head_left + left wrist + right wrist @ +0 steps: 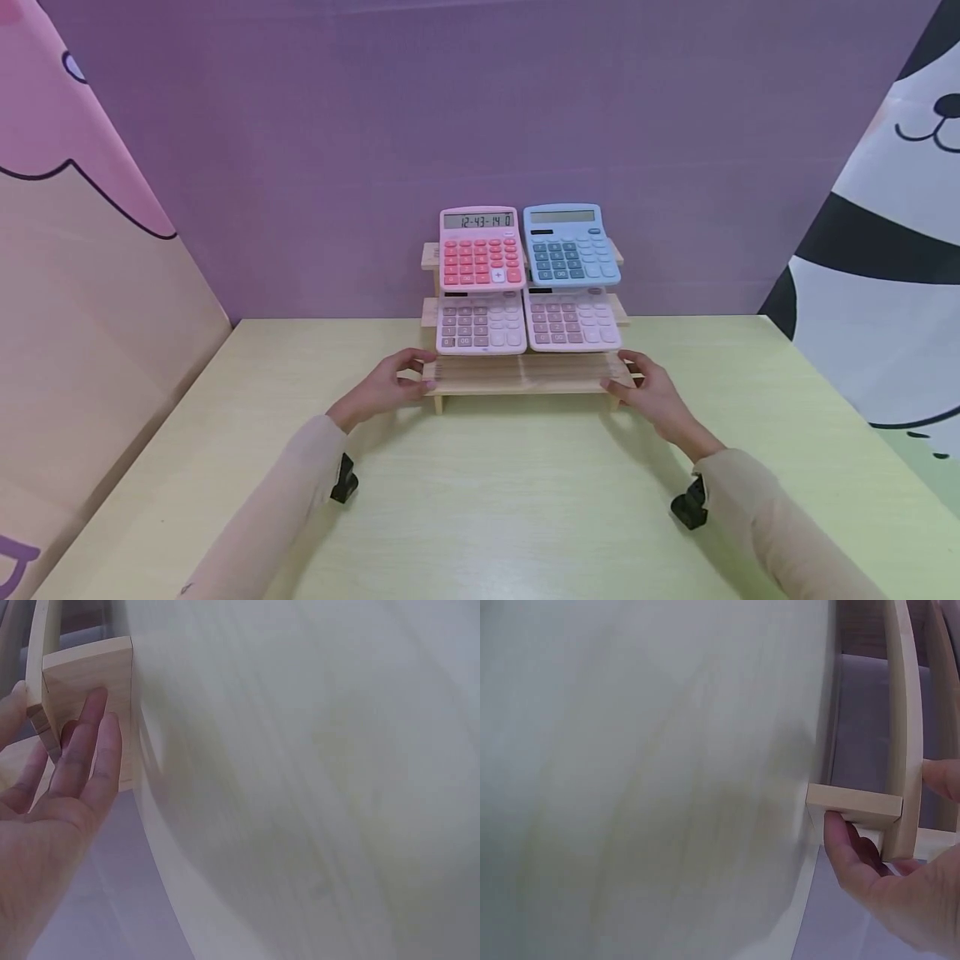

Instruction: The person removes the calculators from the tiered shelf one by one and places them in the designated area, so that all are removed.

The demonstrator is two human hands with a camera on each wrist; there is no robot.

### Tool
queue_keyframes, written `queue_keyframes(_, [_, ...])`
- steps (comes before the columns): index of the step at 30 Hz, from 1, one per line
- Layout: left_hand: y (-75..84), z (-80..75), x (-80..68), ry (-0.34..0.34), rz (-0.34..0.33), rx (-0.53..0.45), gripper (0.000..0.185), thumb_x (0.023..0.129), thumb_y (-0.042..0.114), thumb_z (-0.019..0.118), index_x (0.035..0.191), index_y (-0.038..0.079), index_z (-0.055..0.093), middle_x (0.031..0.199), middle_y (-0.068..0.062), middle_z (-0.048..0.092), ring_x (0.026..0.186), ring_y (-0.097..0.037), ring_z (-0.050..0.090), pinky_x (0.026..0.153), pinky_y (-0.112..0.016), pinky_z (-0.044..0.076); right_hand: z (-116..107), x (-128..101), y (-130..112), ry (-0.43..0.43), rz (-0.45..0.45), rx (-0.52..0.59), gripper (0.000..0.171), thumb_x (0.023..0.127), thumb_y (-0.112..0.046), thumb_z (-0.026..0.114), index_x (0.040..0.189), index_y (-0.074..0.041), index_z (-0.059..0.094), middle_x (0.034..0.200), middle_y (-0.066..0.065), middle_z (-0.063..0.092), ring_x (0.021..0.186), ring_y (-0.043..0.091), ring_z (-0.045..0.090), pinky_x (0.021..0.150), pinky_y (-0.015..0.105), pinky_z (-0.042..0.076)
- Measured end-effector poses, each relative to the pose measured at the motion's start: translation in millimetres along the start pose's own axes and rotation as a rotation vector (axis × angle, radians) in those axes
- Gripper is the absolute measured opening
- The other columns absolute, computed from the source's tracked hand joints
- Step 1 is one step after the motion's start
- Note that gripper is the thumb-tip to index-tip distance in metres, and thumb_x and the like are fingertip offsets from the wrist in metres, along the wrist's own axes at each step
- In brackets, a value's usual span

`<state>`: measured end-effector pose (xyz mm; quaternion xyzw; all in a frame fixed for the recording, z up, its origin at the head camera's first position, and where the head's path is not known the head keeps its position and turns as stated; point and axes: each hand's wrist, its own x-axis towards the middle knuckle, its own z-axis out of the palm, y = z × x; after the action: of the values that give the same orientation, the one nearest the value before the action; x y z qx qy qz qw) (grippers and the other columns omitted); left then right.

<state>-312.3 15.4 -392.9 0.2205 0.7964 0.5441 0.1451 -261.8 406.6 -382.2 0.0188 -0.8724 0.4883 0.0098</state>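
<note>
A stepped rack of pale wooden slats (525, 375) is seen standing on the light yellow-green tabletop (480, 500), close to the purple back wall (480, 125), and it is gripped at both ends of its lowest, front tier. The left hand (386, 385) is curled round the left end of that tier: in the left wrist view the fingers (94, 750) are laid against the side block of the rack while the thumb is set on the other side of the thin slat. The right hand (654, 390) is closed on the right end in the same manner; in the right wrist view the fingertips (840, 840) are tucked under the short foot block and the thumb is pressed on the far side of the upright slat. Whether the rack's feet are touching the table cannot be told.

Four calculators are carried on the tiers above the hands. On the top tier, a pink calculator with red keys (480, 247) is propped on the left, digits showing on its display, and a light blue calculator with grey-blue keys (570, 244) is set just beside it on the right. On the middle tier, two pale pink calculators with mauve keys are leaned side by side, one at left (480, 322) and one at right (572, 319), their upper edges tucked under the pair above.

Beige sleeves are worn on both forearms, and a black camera mount (343, 479) is strapped at each wrist.
</note>
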Motion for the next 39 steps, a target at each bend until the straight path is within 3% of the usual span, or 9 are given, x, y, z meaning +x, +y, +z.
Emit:
queue_keyframes(20, [7.8, 1.4, -4.1, -0.008, -0.006, 0.018, 0.052, 0.087, 0.014, 0.062, 0.133, 0.002, 0.040, 0.122, -0.021, 0.043, 0.091, -0.022, 0.058, 0.083, -0.034, 0.055, -6.5, -0.3, 2.6, -0.045, -0.013, 0.025, 0.066, 0.088, -0.016, 0.060, 0.139, 0.006, 0.025, 0.125, 0.028, 0.040, 0.096, 0.028, 0.049, 0.074, 0.029, 0.055])
queue_keyframes(28, [5.0, 1.1, -2.1, 0.018, 0.003, 0.062, 0.051, 0.086, 0.014, 0.064, 0.131, 0.002, 0.043, 0.127, -0.016, 0.045, 0.104, -0.027, 0.050, 0.079, -0.027, 0.055, -7.2, 1.0, 2.8, -0.056, -0.020, 0.053, 0.067, 0.087, -0.016, 0.061, 0.139, 0.006, 0.024, 0.124, 0.028, 0.039, 0.093, 0.025, 0.049, 0.074, 0.031, 0.055])
queue_keyframes(35, [6.0, 1.9, -1.6, 0.011, -0.016, 0.051, 0.048, 0.086, 0.014, 0.063, 0.130, 0.005, 0.044, 0.122, -0.019, 0.045, 0.094, -0.025, 0.056, 0.080, -0.029, 0.055, -8.9, -1.9, -0.5, -0.065, -0.009, 0.072, 0.068, 0.087, -0.014, 0.061, 0.140, 0.006, 0.023, 0.123, 0.029, 0.039, 0.092, 0.026, 0.049, 0.075, 0.031, 0.055])
queue_keyframes(39, [8.0, 2.4, -1.7, 0.019, -0.009, 0.065, 0.048, 0.086, 0.014, 0.063, 0.129, 0.005, 0.045, 0.123, -0.018, 0.046, 0.100, -0.028, 0.052, 0.078, -0.027, 0.054, -9.4, -1.8, -1.6, -0.064, -0.008, 0.065, 0.067, 0.087, -0.014, 0.061, 0.140, 0.006, 0.023, 0.124, 0.029, 0.039, 0.094, 0.027, 0.050, 0.076, 0.034, 0.055])
